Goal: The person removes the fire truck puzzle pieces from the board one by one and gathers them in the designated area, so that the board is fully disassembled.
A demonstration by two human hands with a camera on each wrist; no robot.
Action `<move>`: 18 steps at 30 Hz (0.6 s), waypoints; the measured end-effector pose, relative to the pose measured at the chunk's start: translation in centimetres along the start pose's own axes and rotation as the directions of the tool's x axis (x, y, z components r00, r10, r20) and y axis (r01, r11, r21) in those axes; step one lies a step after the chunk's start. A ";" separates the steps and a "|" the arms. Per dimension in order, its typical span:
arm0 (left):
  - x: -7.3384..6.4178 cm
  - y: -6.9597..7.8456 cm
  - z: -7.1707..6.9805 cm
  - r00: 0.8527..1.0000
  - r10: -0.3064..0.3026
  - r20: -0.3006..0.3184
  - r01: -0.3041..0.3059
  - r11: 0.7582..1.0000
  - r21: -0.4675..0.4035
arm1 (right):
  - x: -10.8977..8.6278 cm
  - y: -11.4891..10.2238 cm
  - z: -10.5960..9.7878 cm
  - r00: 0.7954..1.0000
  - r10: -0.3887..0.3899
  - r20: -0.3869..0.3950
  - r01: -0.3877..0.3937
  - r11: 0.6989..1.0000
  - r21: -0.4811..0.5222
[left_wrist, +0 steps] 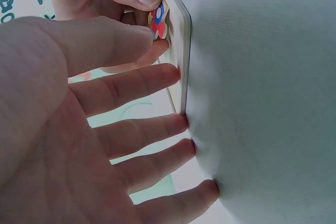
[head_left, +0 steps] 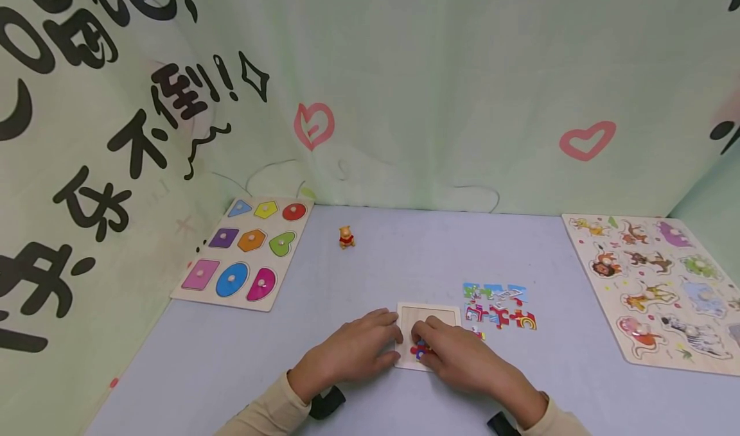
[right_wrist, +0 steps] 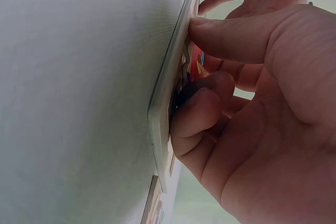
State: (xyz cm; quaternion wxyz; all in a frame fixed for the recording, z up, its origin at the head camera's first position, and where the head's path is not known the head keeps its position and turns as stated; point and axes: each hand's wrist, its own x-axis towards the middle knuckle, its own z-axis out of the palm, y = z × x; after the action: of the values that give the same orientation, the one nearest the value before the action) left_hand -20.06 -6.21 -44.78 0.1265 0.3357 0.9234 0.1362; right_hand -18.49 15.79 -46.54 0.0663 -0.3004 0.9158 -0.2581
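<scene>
A small wooden puzzle tray [head_left: 407,317] lies flat on the table. My right hand [head_left: 462,356] is over its right half and pinches a red-and-blue jigsaw piece [head_left: 416,351] low over the tray; the fingers partly cover it. In the left wrist view the piece [left_wrist: 159,22] shows beside the right thumb, tilted against the tray's surface. My left hand [head_left: 361,349] is at the tray's left edge with fingers extended, some fingertips right at the rim and others on the tabletop.
Loose jigsaw pieces [head_left: 500,306] lie in rows right of the tray. A shape board [head_left: 263,259] stands at the back left, an animal board [head_left: 653,295] at the right. A small bear figure [head_left: 346,237] stands farther back. A printed curtain [head_left: 439,102] borders the table.
</scene>
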 end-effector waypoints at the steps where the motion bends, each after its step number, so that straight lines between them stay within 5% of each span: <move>1: 0.0 0.0 0.0 1.000 0.000 0.000 0.000 1.000 0.000 | 0.0 0.0 0.0 1.000 -0.001 0.000 0.001 1.000 0.000; 18: 0.0 0.1 -0.1 1.000 -0.007 0.002 0.007 1.000 -0.001 | 0.0 0.0 -0.1 1.000 -0.009 -0.004 0.009 1.000 -0.002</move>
State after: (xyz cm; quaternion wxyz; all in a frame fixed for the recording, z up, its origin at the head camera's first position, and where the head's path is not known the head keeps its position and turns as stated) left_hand -20.05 -6.16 -44.70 0.1282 0.3327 0.9243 0.1360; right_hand -18.51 15.80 -46.46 0.0627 -0.3039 0.9150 -0.2579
